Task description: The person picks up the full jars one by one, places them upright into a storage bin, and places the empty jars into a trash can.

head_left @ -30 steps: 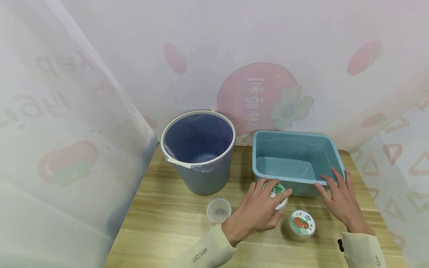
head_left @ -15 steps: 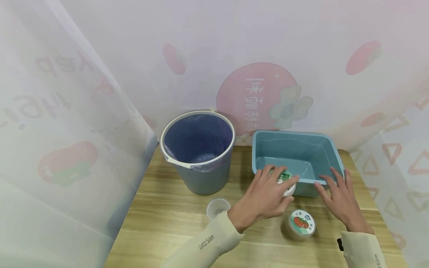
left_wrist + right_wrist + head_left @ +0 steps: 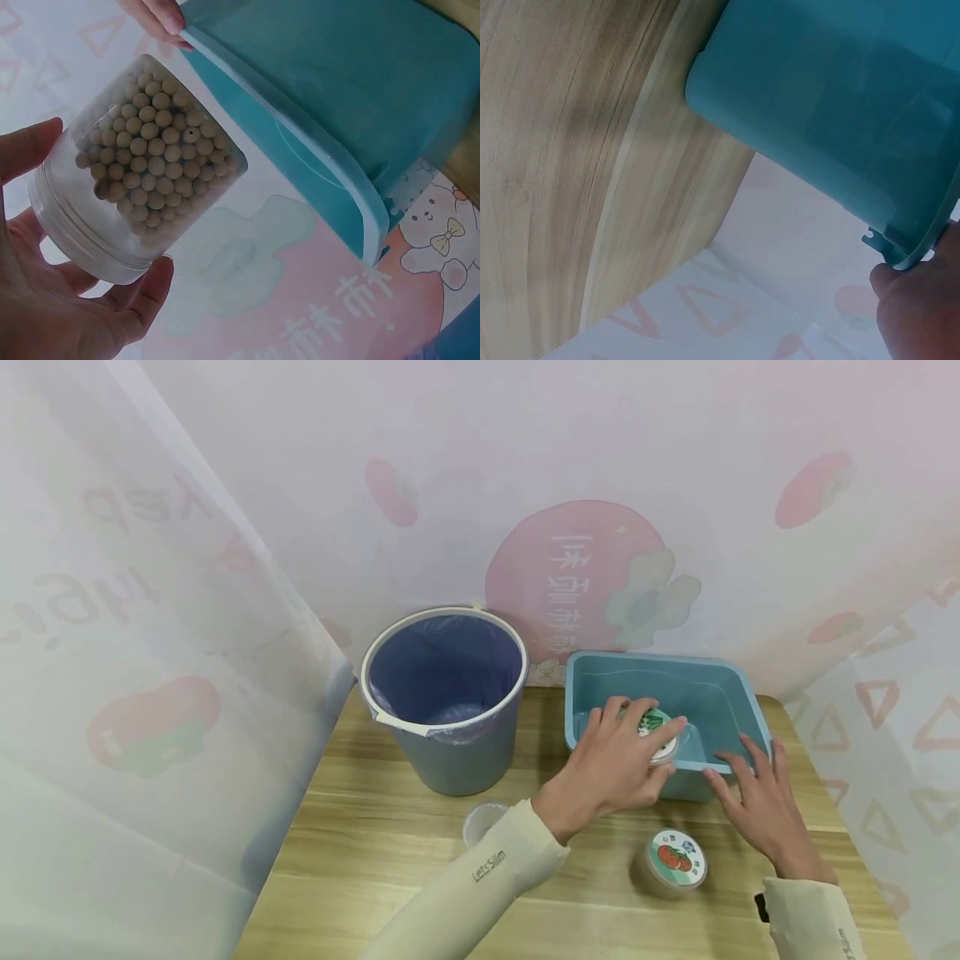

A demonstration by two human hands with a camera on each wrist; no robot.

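My left hand point(image 3: 615, 764) grips a clear plastic jar point(image 3: 154, 161) with a green-and-white printed lid, tilted, over the front rim of the blue rectangular bin point(image 3: 667, 766). Small beige balls fill much of the jar in the left wrist view. At the bin's front right corner, my right hand point(image 3: 765, 806) holds the rim, with fingers over the edge and the thumb at the front. A second lidded jar point(image 3: 677, 860), with tomatoes pictured on its lid, stands on the table in front of the bin. What it contains cannot be seen.
Left of the bin stands a round grey-blue bucket point(image 3: 457, 760) with a white rim and a clear liner. A small clear cup point(image 3: 480, 822) sits before it, partly hidden by my left sleeve. Printed curtains point(image 3: 420, 543) surround the wooden table point(image 3: 360, 852).
My left hand has carried the jar up and away, from the table in front of the bin to over its front rim. The right hand has stayed in place.
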